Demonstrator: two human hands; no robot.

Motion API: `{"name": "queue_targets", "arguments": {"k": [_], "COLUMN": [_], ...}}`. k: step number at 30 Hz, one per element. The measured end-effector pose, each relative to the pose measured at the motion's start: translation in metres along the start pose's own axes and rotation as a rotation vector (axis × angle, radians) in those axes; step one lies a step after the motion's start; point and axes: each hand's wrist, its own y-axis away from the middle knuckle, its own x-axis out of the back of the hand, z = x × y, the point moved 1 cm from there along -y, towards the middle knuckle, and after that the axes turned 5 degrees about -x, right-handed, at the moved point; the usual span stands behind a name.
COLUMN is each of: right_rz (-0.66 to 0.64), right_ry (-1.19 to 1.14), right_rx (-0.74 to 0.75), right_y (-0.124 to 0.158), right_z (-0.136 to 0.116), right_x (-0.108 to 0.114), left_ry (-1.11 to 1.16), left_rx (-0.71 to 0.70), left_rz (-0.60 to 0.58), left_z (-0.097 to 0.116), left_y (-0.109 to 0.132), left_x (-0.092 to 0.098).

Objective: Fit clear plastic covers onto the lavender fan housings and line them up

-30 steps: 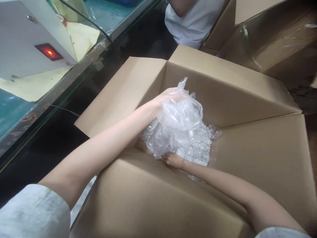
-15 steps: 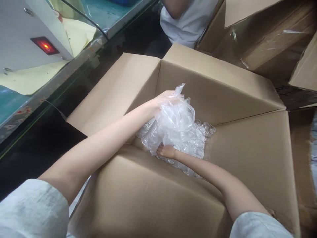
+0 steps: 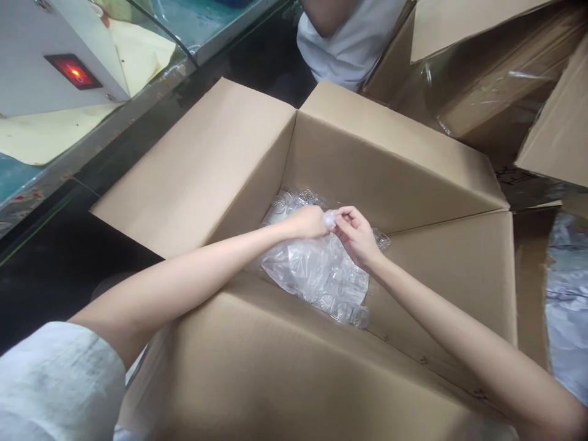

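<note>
Green worktop (image 3: 206,21) and a dark band (image 3: 46,275) cross the upper left of the frame. At the centre, low inside an open box (image 3: 468,269), lies a clear bag (image 3: 298,263). The left hand (image 3: 307,222) is curled into a tight fist around what looks like its gathered top, and a small tuft pokes out. The right hand (image 3: 359,240) pinches that tuft between thumb and fingertips, the other fingers loosely bent. The step in hand appears to be working the bunched plastic; a next move there would call for a firm left grip and nimble right fingers.

Clear round pieces (image 3: 346,282) show at and below the bag; whether they sit inside it cannot be told. Another box (image 3: 478,24), upper right, has clear film across brown cardboard. At the right edge, a third box (image 3: 530,275) stands beside whitish crinkled material (image 3: 567,306). A co-worker's white sleeve (image 3: 349,46) shows at top centre.
</note>
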Motion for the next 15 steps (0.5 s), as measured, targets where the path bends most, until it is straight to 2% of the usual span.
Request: {"name": "queue_targets", "arguments": {"k": [2, 4, 6, 8, 11, 15], "right_rz": [-0.046, -0.191, -0.385, -0.543, -0.707, -0.824], "right_ry": [0.042, 0.101, 0.155, 0.205, 0.262, 0.285], "right_rx": [0.021, 0.065, 0.116, 0.148, 0.157, 0.131], "right_y": [0.025, 0.060, 0.094, 0.119, 0.135, 0.128], "right_z": [0.006, 0.016, 0.030, 0.046, 0.067, 0.081], "right_x": [-0.005, -0.024, -0.046, -0.065, -0.077, -0.081], "left_ry": [-0.044, -0.093, -0.133, -0.160, -0.184, -0.196], "left_rx": [0.009, 0.025, 0.036, 0.040, 0.025, 0.006], "left_rz": [0.113, 0.196, 0.220, 0.196, 0.148, 0.122], "left_z": [-0.001, -0.005, -0.009, -0.013, -0.015, -0.014], "left_y": [-0.001, -0.004, -0.006, -0.008, -0.007, -0.006], "left_x": [0.008, 0.016, 0.020, 0.017, 0.008, 0.004]}}
